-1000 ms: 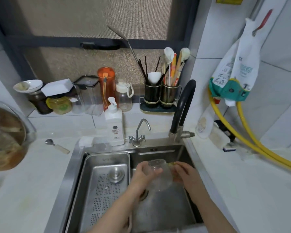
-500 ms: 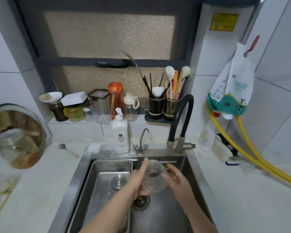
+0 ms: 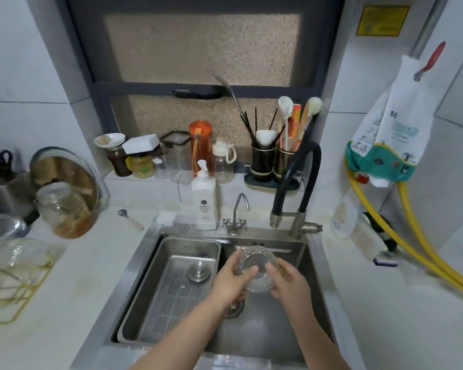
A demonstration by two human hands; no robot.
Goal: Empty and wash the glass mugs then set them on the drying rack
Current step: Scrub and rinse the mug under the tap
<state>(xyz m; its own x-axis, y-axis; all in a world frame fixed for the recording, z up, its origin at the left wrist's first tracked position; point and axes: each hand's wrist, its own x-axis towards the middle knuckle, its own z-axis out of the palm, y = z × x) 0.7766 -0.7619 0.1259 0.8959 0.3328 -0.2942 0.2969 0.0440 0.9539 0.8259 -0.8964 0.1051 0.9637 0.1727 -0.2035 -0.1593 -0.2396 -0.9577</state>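
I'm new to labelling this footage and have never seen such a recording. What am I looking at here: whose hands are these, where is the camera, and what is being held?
There is no machine here: a person wears a wide-angle camera on the head, looking forward and down, so you see their own arms reaching in from the bottom. The left hand and right hand together hold a clear glass mug over the steel sink, its opening tipped toward the back wall. In the sink's left half sits a perforated metal tray. Behind the sink stand a white soap pump bottle, a small tap and a black bendy faucet. On the left counter are a glass jar and a gold wire rack holding glassware.
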